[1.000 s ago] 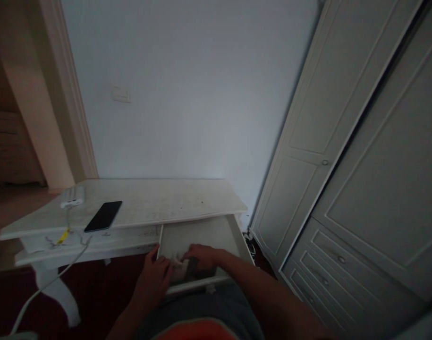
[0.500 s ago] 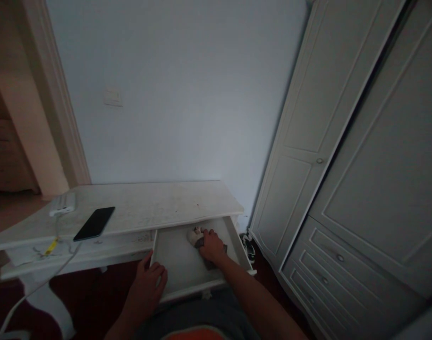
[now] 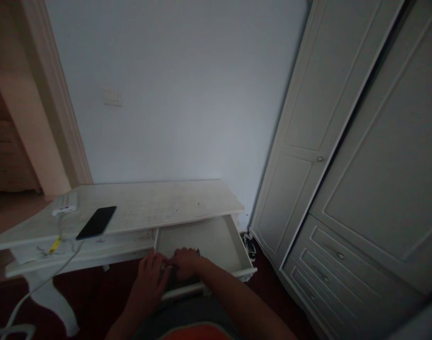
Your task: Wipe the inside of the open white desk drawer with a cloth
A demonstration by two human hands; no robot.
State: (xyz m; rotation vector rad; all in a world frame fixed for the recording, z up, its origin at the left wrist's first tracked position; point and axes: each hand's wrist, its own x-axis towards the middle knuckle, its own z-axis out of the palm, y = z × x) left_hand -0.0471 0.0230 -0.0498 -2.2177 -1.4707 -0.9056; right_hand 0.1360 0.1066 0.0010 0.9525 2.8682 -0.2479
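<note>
My right hand (image 3: 185, 262) is closed over a small grey and off-white bundle that looks like cloth; its kind is not clear. Only a dark part of the bundle (image 3: 178, 282) shows below the fingers. My left hand (image 3: 154, 271) meets the right one, its fingers bent at the near side of the same bundle, and its fingertips are partly hidden. Both hands are above the front left part of a pulled-out white drawer (image 3: 219, 241), whose visible floor is bare.
The drawer belongs to a worn white desk (image 3: 159, 198) against the wall. On its left lie a black tablet (image 3: 97, 222) and a white power strip (image 3: 65, 203) with a cable (image 3: 49, 278). Shoes (image 3: 249, 246) stand on the floor beside a white wardrobe (image 3: 308, 189).
My right hand has carried the bundle from the drawer's middle leftward and nearer to me. My left hand has left the drawer's left side and joined it at the bundle.
</note>
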